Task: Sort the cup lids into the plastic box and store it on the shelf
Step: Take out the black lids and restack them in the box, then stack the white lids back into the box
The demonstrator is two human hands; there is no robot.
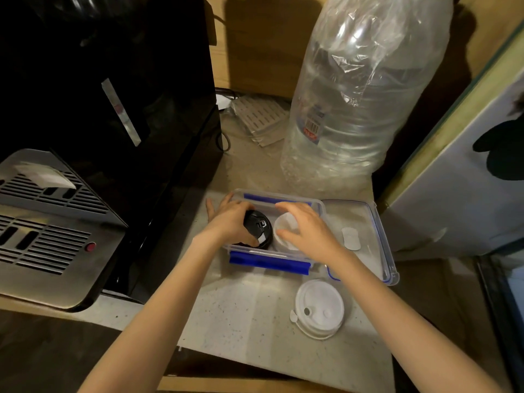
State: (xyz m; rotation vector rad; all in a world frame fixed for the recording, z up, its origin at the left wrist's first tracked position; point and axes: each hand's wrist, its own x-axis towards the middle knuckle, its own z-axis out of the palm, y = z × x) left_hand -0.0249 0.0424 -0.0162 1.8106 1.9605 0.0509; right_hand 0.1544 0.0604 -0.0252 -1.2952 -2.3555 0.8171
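Observation:
A clear plastic box (319, 206) with blue clips stands on the counter. Its clear cover (368, 239) lies flat on its right side. Inside the box, my left hand (231, 222) grips a stack of black cup lids (259, 226) at the left. My right hand (307, 229) holds a stack of white lids (285, 232) next to the black ones, fingers curled around it. Another white lid (319, 307) lies alone on the counter in front of the box, to the right.
A black coffee machine (119, 114) with a steel drip tray (48, 231) fills the left. A tall plastic bag of clear cups (363, 97) stands behind the box. A white cabinet side (465, 194) closes the right. Flat perforated sheets (261, 117) lie at the back.

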